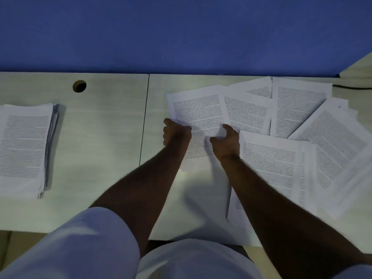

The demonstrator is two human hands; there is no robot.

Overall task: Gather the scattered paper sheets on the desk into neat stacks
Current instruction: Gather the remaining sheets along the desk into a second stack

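On a pale wood-grain desk (pixel 104 137), the left hand (pixel 176 132) and right hand (pixel 227 140) are pinching — fingers curled — one printed white paper sheet (pixel 198 110); next, carrying it to the finished paper stack (pixel 25 146).

Stack (pixel 24 146) at desk's (pixel 100 137) left, scattered sheets (pixel 281 137) overlapping at right — hole (pixel 79 86) behind the stack

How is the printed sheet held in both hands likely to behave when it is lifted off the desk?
The printed sheet is single and thin, so it will probably flop and sag. It looks light for its size. The left hand grips its edge, which may crease it, and it overlaps the neighbouring sheet, which might drag along.
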